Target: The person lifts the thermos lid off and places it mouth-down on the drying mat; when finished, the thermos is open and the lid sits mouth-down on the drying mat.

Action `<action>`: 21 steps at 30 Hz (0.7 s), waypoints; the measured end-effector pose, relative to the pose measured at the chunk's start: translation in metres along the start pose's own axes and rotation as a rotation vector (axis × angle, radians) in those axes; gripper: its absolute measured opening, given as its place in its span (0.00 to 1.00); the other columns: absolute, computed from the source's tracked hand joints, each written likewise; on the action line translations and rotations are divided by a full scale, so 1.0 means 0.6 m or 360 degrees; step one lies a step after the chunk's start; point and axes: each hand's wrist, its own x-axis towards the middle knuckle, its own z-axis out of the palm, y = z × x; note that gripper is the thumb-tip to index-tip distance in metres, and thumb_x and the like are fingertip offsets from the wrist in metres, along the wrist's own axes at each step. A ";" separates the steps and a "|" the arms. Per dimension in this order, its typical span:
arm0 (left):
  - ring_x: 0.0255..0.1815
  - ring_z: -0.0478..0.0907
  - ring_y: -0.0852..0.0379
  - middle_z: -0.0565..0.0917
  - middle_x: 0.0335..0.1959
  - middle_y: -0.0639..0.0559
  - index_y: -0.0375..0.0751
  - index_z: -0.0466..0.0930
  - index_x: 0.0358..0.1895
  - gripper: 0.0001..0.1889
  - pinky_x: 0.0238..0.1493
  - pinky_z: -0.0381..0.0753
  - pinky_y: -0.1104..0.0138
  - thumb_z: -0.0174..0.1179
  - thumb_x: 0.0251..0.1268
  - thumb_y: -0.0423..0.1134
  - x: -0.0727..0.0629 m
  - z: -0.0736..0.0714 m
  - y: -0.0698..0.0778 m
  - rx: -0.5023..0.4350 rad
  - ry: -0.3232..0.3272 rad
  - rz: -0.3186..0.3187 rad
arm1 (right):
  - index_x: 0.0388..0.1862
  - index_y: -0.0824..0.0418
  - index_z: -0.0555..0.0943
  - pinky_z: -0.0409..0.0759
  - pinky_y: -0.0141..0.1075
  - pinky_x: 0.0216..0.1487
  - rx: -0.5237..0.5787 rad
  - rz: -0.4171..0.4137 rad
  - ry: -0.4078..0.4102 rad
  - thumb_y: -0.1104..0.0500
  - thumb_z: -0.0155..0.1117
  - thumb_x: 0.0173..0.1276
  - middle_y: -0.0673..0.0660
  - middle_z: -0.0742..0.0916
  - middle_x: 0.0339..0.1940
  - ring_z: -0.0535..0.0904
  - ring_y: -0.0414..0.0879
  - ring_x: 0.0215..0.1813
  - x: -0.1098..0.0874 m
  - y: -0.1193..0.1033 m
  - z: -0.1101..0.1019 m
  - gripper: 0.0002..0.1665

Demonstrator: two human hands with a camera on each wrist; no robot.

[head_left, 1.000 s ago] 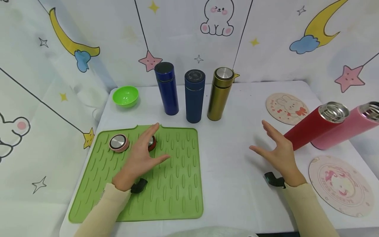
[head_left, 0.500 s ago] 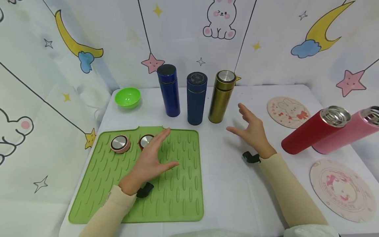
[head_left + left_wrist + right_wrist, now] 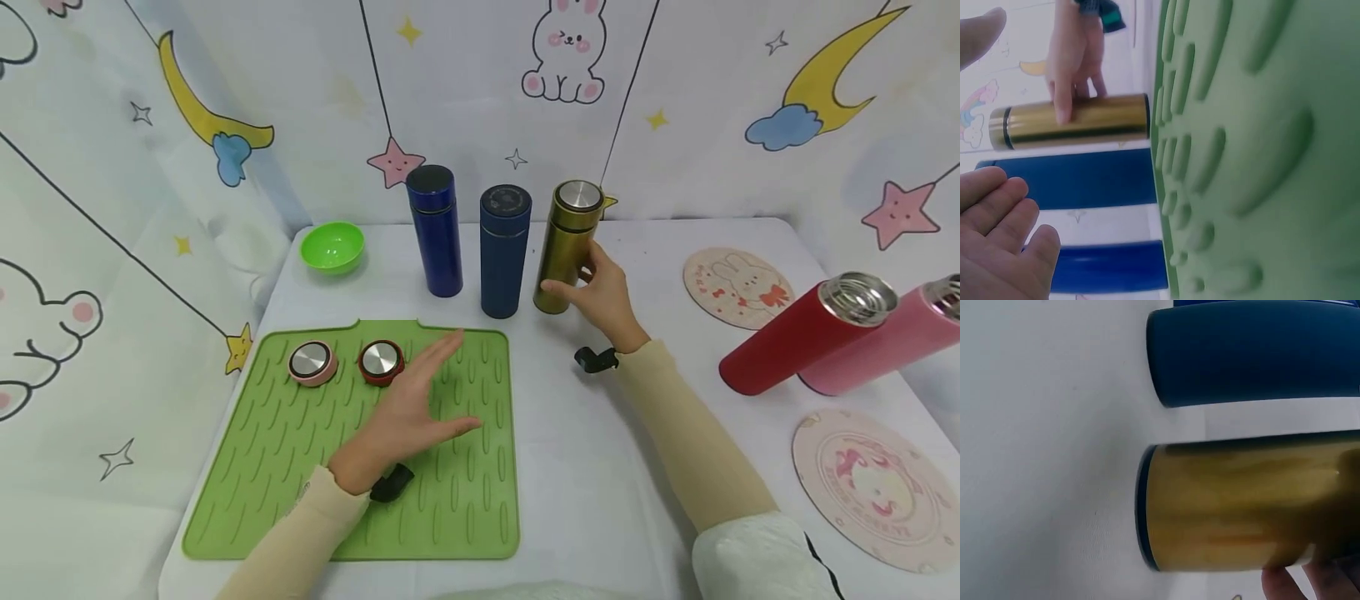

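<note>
My right hand is at the gold thermos, thumb across its front and fingers round the far side. The thermos stands upright with its steel-topped lid on. Fingertips show along its edge in the right wrist view. My left hand hovers over the green mat, fingers straight and thumb spread, holding nothing. A red lid lies on the mat just beyond it, beside a pink lid. Left of the gold thermos stand a dark blue thermos and a bright blue one, both lidded.
At the right stand a red thermos and a pink thermos, both without lids. Two round coasters lie there, one with a rabbit and a larger pink one. A green bowl sits at the back left.
My right hand has moved left and forward from beside the red thermos to the gold thermos and taken hold of it. The left hand has shifted slightly right, uncovering the red lid.
</note>
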 end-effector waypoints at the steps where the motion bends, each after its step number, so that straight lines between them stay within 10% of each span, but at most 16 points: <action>1: 0.84 0.60 0.46 0.62 0.84 0.48 0.47 0.55 0.84 0.57 0.79 0.69 0.47 0.82 0.52 0.49 0.000 0.003 0.001 -0.0003 -0.0009 0.0007 | 0.78 0.59 0.67 0.78 0.56 0.73 0.0010 0.0023 0.0007 0.49 0.83 0.59 0.63 0.79 0.73 0.77 0.59 0.73 0.001 0.001 0.002 0.52; 21: 0.83 0.63 0.47 0.64 0.83 0.48 0.44 0.56 0.83 0.57 0.79 0.69 0.48 0.81 0.52 0.51 0.001 0.025 0.001 0.0071 -0.0006 0.0116 | 0.71 0.62 0.73 0.78 0.56 0.73 0.0080 0.0120 0.0074 0.52 0.82 0.61 0.65 0.82 0.68 0.80 0.61 0.71 0.006 0.001 0.009 0.43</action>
